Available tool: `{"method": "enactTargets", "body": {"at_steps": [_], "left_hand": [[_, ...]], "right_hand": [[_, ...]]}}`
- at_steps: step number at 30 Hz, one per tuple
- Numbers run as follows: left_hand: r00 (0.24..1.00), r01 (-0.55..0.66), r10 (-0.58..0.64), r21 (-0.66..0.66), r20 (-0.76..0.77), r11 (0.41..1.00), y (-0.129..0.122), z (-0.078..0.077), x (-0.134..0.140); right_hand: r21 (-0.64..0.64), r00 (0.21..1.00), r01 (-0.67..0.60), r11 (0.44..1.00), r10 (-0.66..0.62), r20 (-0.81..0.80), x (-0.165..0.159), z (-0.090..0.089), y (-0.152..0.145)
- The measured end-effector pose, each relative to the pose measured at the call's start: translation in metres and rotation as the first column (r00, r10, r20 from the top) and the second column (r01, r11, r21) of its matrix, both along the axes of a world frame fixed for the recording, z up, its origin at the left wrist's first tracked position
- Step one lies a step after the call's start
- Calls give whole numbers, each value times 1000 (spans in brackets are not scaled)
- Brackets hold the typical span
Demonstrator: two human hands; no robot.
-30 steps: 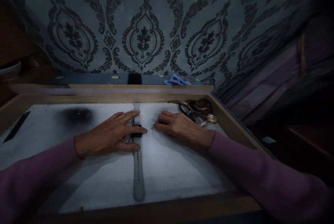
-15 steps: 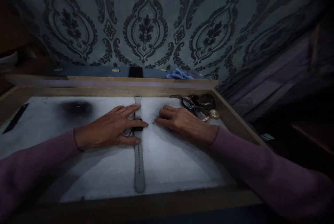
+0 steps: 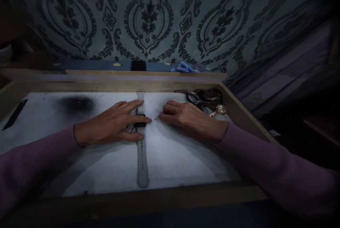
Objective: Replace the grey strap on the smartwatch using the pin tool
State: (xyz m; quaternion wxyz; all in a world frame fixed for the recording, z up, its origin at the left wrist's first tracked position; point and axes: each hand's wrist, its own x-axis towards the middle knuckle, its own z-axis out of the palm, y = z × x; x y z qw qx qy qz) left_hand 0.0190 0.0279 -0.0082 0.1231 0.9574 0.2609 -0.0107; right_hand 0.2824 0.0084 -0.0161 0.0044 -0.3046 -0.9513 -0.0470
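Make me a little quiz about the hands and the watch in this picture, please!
1. True or false: the left hand reaches over the watch with the pale strap.
2. Which hand is nearer the gold-coloured round piece?
3. What lies beyond the far edge of the wooden tray? A: the watch. B: the blue cloth. C: the gold-coloured round piece.

Key: 1. True. 2. The right hand. 3. B.

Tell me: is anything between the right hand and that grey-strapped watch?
Yes: a finger of the left hand extends across the watch, its tip toward the right hand. A thin, pale piece, too small to identify, shows in the gap.
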Motion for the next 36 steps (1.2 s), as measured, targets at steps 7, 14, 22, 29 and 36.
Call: {"method": "enactTargets", "body": {"at_steps": [7, 14, 22, 29, 36], "left_hand": [[999, 6, -6, -6, 32, 1000, 1, -1, -1], [999, 6, -5, -12, 39, 1000, 1, -1, -1], [1000, 17, -17, 4, 22, 1000, 1, 0, 0], [1000, 11, -11, 16, 11, 1000, 1, -2, 0], [1000, 13, -13, 0, -9, 1000, 1, 1, 0]], "right_hand": [[-101, 979, 14, 995, -34, -203, 5, -9, 3], [-85, 983, 6, 996, -22, -182, 4, -7, 1], [-64, 986, 5, 998, -16, -168, 4, -9, 2], [-64, 980, 2, 998, -14, -197, 3, -9, 1], [-67, 977, -9, 998, -5, -215, 2, -10, 1]]}}
